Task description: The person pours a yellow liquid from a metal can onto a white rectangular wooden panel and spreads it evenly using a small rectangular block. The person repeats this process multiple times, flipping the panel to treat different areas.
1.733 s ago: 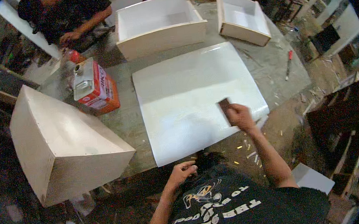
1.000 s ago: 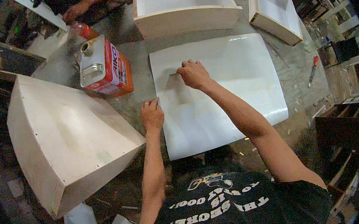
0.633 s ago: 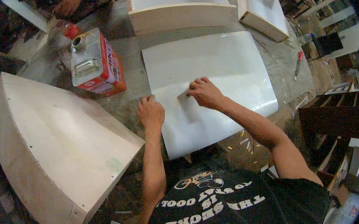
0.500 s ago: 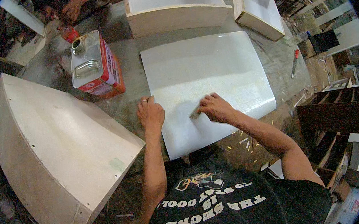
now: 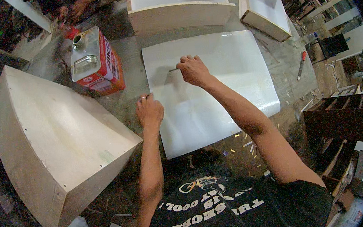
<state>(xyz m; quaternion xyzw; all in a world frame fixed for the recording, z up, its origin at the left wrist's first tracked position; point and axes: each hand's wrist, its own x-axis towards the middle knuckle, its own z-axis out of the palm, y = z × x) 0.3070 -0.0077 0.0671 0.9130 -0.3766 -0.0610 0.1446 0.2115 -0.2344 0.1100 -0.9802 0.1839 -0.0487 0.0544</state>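
A curved white sheet (image 5: pixel 218 113) lies on the grey worktable, with a glossy, faintly yellowish surface. My right hand (image 5: pixel 192 73) is closed on a small flat spreader (image 5: pixel 174 71), held against the sheet's upper left part. My left hand (image 5: pixel 149 110) lies palm down at the sheet's left edge, fingers slightly bent and apart, a ring on one. Just beyond it stands an orange-and-red metal can (image 5: pixel 104 77) with an uncapped spout. A large pale plywood box (image 5: pixel 62 137) sits left of my left arm.
Two white-lined wooden boxes (image 5: pixel 178 15) (image 5: pixel 263 8) stand along the back. A co-worker's hand (image 5: pixel 76 13) is at back left by a red bottle (image 5: pixel 71 31). A red-handled cutter (image 5: pixel 301 64) lies on the right; dark shelving (image 5: pixel 340 114) stands beside the table.
My right hand with the spreader has swept about and moved up and left from lower on the sheet. My left hand came up to the left edge earlier and has shifted slightly since.
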